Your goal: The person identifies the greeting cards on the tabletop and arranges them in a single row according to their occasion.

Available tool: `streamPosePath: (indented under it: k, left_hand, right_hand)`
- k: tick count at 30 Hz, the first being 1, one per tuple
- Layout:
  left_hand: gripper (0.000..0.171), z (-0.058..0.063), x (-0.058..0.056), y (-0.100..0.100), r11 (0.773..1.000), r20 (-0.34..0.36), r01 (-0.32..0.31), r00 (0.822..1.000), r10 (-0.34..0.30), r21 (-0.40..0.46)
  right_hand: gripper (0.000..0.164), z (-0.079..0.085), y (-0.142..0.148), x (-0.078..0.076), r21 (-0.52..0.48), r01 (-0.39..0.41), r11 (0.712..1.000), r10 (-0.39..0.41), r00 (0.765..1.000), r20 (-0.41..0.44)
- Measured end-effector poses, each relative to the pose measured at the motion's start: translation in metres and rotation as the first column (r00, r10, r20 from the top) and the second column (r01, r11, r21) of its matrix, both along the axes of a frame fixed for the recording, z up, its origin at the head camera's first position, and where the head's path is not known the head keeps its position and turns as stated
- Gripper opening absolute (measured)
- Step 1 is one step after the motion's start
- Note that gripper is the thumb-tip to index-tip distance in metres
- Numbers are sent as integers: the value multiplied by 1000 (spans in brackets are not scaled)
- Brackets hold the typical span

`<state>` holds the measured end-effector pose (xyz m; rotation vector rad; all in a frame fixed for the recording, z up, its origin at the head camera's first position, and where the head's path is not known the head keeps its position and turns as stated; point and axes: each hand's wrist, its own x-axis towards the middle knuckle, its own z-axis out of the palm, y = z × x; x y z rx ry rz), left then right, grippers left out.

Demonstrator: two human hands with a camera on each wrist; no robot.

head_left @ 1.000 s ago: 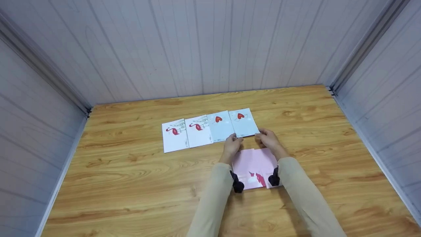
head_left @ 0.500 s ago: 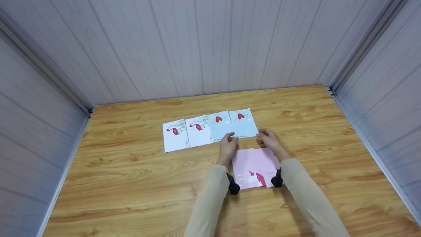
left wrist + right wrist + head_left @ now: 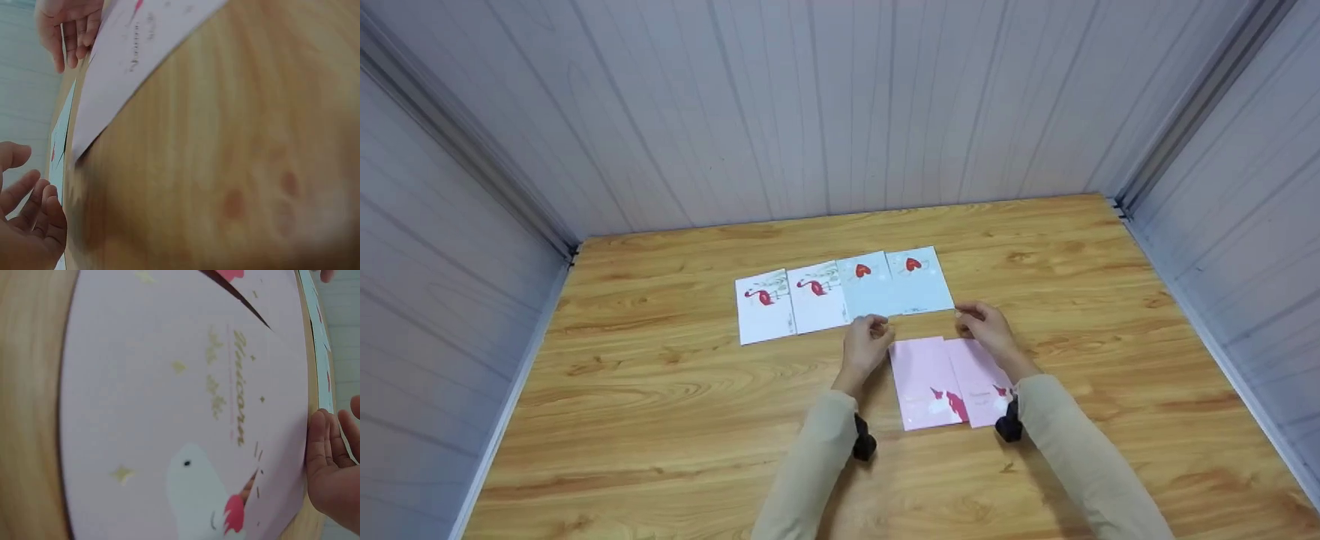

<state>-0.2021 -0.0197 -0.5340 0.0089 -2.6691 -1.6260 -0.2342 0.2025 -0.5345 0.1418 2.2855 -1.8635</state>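
The head camera looks forward and down from above and behind the left fingers (image 3: 874, 319) and right fingers (image 3: 976, 307), far enough back to take in much of the counter (image 3: 660, 420) around them and the wall (image 3: 847, 97) beyond. The left wrist camera sits low and close behind the left fingers, its view turned sideways with the wall at its left edge. The right wrist camera, turned the opposite way, looks from very near across the pink cards (image 3: 926, 375) just behind the right fingers. All three share those cards and the pale blue cards (image 3: 866, 292) ahead of the fingers.
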Motion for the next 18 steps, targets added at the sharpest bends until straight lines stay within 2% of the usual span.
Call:
streamPosePath:
  k: [5, 8, 14, 18]
  left_hand:
    - [24, -5, 11, -3, 999, -18, 9, 1000, -10, -34]
    - [29, -7, 16, -2, 996, -18, 11, 1000, -13, -89]
    - [39, -7, 20, -1, 972, -20, 36, 999, -42, -234]
    - [41, -7, 22, 0, 960, -18, 60, 998, -68, -274]
  right_hand:
    - [29, -3, 2, 5, -11, 0, 1000, 0, 999, -40]
    - [28, -4, 3, 8, -35, 5, 999, -7, 998, -65]
    - [27, -8, 4, 10, -43, 29, 999, -32, 996, -79]
    - [27, -9, 4, 12, -53, 42, 998, -45, 996, -73]
